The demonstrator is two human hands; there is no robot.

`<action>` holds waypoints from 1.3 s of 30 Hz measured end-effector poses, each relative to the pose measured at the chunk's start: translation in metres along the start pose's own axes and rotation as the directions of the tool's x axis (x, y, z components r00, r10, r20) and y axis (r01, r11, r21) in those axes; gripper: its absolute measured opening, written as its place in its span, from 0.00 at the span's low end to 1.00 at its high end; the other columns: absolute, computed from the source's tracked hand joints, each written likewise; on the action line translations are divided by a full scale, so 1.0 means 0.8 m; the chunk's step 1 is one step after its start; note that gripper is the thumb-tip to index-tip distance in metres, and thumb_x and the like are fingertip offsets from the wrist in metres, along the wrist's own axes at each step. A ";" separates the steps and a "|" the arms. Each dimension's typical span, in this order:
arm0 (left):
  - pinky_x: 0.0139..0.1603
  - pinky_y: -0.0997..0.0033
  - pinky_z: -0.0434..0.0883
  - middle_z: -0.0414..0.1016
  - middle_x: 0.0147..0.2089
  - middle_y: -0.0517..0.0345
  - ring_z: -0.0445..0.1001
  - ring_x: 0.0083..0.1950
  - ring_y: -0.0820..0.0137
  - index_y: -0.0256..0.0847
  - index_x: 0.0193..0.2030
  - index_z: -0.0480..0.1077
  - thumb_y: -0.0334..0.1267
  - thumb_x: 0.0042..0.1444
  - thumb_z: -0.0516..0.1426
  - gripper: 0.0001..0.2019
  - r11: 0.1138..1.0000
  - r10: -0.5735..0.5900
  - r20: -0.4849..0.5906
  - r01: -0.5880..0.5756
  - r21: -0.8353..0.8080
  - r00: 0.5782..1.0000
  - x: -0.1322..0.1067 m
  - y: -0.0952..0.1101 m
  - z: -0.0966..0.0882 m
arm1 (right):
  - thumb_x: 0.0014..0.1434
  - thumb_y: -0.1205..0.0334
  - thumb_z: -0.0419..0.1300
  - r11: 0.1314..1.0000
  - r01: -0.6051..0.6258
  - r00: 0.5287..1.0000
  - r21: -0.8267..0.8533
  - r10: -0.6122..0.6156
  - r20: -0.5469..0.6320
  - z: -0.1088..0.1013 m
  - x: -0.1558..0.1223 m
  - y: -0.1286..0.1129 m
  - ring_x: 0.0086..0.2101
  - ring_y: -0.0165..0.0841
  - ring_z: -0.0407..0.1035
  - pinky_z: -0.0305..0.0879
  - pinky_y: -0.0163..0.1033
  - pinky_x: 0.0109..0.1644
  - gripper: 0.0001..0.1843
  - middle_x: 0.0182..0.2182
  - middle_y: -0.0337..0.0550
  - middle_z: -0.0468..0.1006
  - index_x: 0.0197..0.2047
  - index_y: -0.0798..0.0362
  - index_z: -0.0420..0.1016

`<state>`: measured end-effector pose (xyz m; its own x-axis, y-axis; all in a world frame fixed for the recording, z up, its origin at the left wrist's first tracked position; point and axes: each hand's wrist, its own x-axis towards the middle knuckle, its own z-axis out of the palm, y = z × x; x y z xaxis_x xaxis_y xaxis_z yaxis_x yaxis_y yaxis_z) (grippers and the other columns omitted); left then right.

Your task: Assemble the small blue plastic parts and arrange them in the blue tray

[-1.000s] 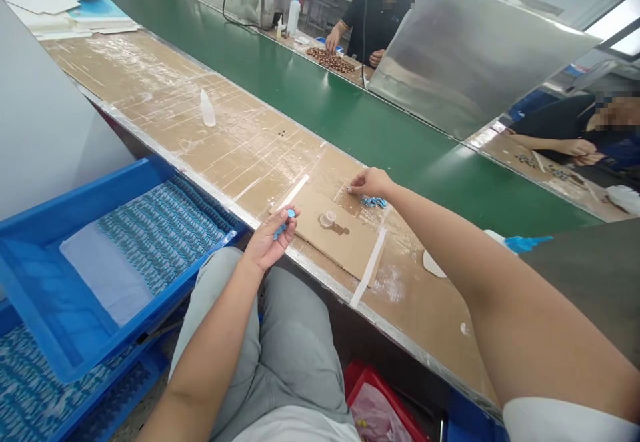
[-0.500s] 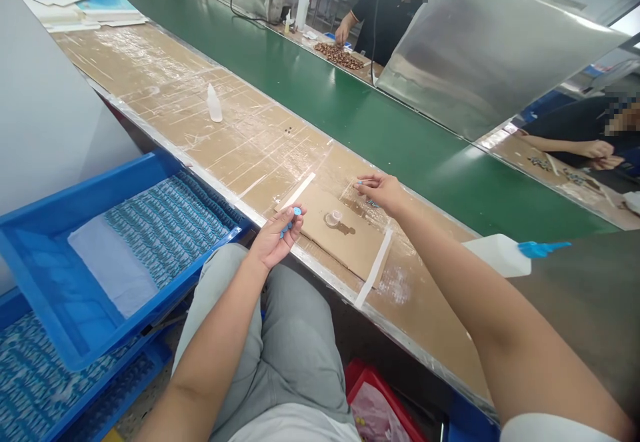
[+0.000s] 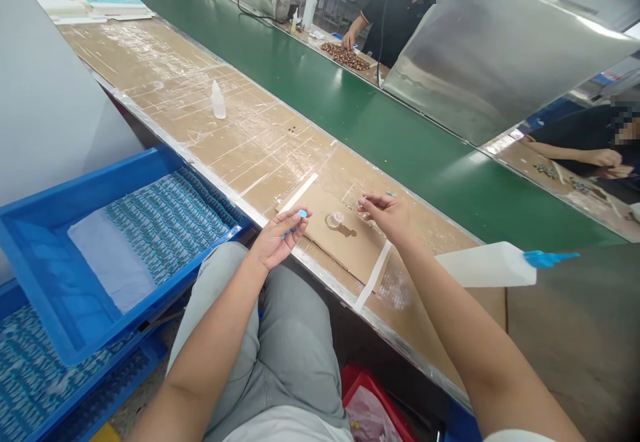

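"Blue discs (image 3: 303, 213), head view. Where?"

"In the left hand (image 3: 274, 241), at the near edge of the brown workbench (image 3: 250, 152). 1 disc sits at the thumb and fingertips, more blue shows in the curled fingers below. Count hidden. That hand is grasping, loosely."

"And the right hand (image 3: 391, 217)?"

"Just beside a small clear cup (image 3: 334, 219), fingers bent, thumb and forefinger close together. Whatever is at the tips is too small to make out; cannot tell if it grips anything. Small blue piece (image 3: 391, 194) on the bench just past it."

"Under the cup?"

"Cardboard sheet (image 3: 363, 255), white tape along 2 of its ends."

"Bottles nearby?"

"Small white bottle (image 3: 219, 102) upright, well along the bench to the left. Large bottle (image 3: 485, 265), blue nozzle, partly behind the right forearm."

"Low on the left?"

"Blue tray (image 3: 47, 255) near the knee, blue-and-white strips (image 3: 165, 222) in rows inside."

"Across the green belt (image 3: 320, 89)?"

"Co-worker's hand (image 3: 349, 40) at a heap of brown pieces (image 3: 345, 57)."
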<state>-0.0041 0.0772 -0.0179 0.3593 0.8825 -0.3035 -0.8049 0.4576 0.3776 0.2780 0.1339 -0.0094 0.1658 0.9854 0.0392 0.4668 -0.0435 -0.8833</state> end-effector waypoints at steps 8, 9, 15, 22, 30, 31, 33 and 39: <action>0.41 0.84 0.76 0.80 0.40 0.50 0.79 0.35 0.78 0.31 0.42 0.76 0.23 0.53 0.60 0.09 1.000 0.008 0.022 -0.009 0.023 1.000 0.001 -0.007 0.003 | 0.48 0.46 0.67 0.983 0.037 0.997 -0.181 -0.048 -0.060 0.012 -0.030 0.014 0.34 0.39 0.78 0.75 0.44 0.42 0.20 0.35 0.45 0.83 0.39 0.52 0.82; 0.41 0.84 0.76 0.80 0.39 0.50 0.79 0.35 0.78 0.31 0.41 0.76 0.23 0.53 0.60 0.09 1.000 0.010 0.024 -0.011 0.025 1.000 0.000 -0.008 0.003 | 0.49 0.46 0.66 0.982 0.042 0.997 -0.186 -0.054 -0.058 0.013 -0.031 0.018 0.34 0.39 0.78 0.75 0.44 0.43 0.20 0.36 0.45 0.83 0.40 0.51 0.82; 0.41 0.84 0.76 0.80 0.40 0.50 0.79 0.35 0.78 0.30 0.42 0.76 0.24 0.54 0.60 0.09 0.999 0.015 0.036 -0.017 0.049 0.999 -0.001 -0.012 0.006 | 0.53 0.47 0.64 0.982 0.075 0.996 -0.171 -0.083 -0.038 0.013 -0.028 0.034 0.31 0.36 0.78 0.76 0.42 0.37 0.20 0.40 0.45 0.82 0.43 0.52 0.80; 0.41 0.84 0.75 0.80 0.39 0.52 0.78 0.35 0.79 0.33 0.41 0.76 0.25 0.52 0.62 0.09 0.997 0.054 -0.006 -0.054 0.057 0.999 -0.001 -0.017 0.008 | 0.56 0.49 0.63 0.958 0.247 0.949 -0.148 -0.269 -0.161 0.020 -0.049 0.012 0.33 0.35 0.78 0.76 0.43 0.40 0.19 0.35 0.45 0.83 0.45 0.54 0.79; 0.42 0.84 0.75 0.81 0.41 0.52 0.79 0.36 0.79 0.33 0.40 0.77 0.24 0.49 0.64 0.10 0.997 0.037 0.024 -0.038 0.073 0.999 -0.001 -0.022 0.008 | 0.59 0.58 0.62 0.730 0.561 0.778 -0.390 -0.626 -0.052 0.031 -0.062 -0.029 0.31 0.33 0.76 0.73 0.40 0.39 0.08 0.35 0.42 0.83 0.40 0.49 0.81; 0.41 0.84 0.75 0.81 0.40 0.52 0.79 0.36 0.79 0.33 0.40 0.77 0.25 0.49 0.64 0.10 0.997 0.034 0.023 -0.036 0.073 0.999 -0.001 -0.022 0.008 | 0.59 0.59 0.62 0.704 0.577 0.768 -0.415 -0.640 -0.018 0.032 -0.060 -0.030 0.30 0.33 0.76 0.73 0.39 0.39 0.08 0.34 0.42 0.83 0.40 0.49 0.81; 0.41 0.84 0.75 0.81 0.40 0.52 0.79 0.36 0.78 0.33 0.40 0.77 0.25 0.49 0.64 0.10 0.997 0.028 0.024 -0.030 0.072 0.999 -0.001 -0.023 0.008 | 0.60 0.59 0.62 0.661 0.600 0.750 -0.450 -0.660 0.031 0.032 -0.058 -0.029 0.29 0.32 0.75 0.71 0.39 0.38 0.07 0.33 0.42 0.83 0.40 0.49 0.81; 0.41 0.84 0.75 0.81 0.40 0.52 0.79 0.36 0.78 0.33 0.41 0.76 0.26 0.51 0.63 0.09 0.997 0.042 0.021 -0.044 0.064 0.999 0.000 -0.024 0.008 | 0.60 0.59 0.61 0.642 0.607 0.747 -0.468 -0.662 0.062 0.033 -0.057 -0.025 0.28 0.31 0.74 0.70 0.38 0.37 0.08 0.31 0.43 0.82 0.39 0.50 0.81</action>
<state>0.0145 0.0688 -0.0196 0.3347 0.9031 -0.2690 -0.7879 0.4248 0.4459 0.2383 0.0944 -0.0057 -0.2388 0.7751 0.5850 0.8071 0.4934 -0.3243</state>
